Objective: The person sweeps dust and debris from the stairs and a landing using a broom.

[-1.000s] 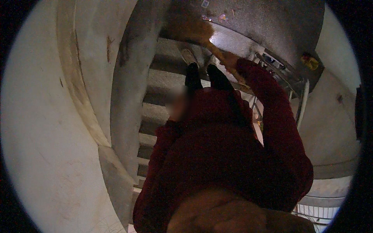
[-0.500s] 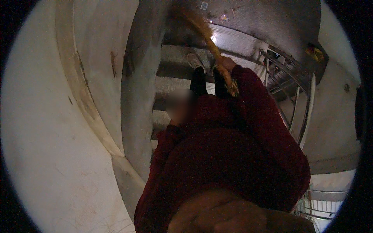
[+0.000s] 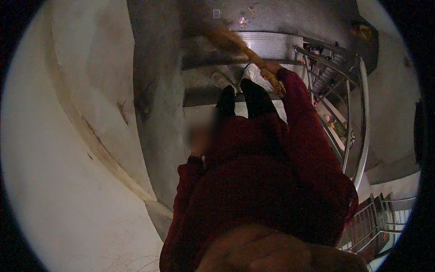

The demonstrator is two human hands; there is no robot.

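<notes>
My right hand [image 3: 272, 68] is wrapped round the handle of a straw-coloured broom [image 3: 252, 55]. The handle's frayed end sticks out past my hand toward my sleeve. The broom's bristles reach away to the upper left, over a step, and are smeared by motion. My left hand [image 3: 200, 143] hangs low beside my body on the left. A blurred patch covers its fingers, so I cannot make out what it holds, if anything. Below, my feet in pale shoes [image 3: 252, 71] stand on a grey stair step [image 3: 197, 78].
A metal railing [image 3: 363, 122] runs down the right side of the stairs. On the left rises a pale wall [image 3: 95, 59]. Ahead, small bits of litter [image 3: 243, 20] and a little square card [image 3: 216, 14] lie on the dark landing [image 3: 290, 18].
My right shoe, mostly hidden before, now shows beside the left one. The broom and my right hand have shifted slightly right in view. My left hand sits a little lower.
</notes>
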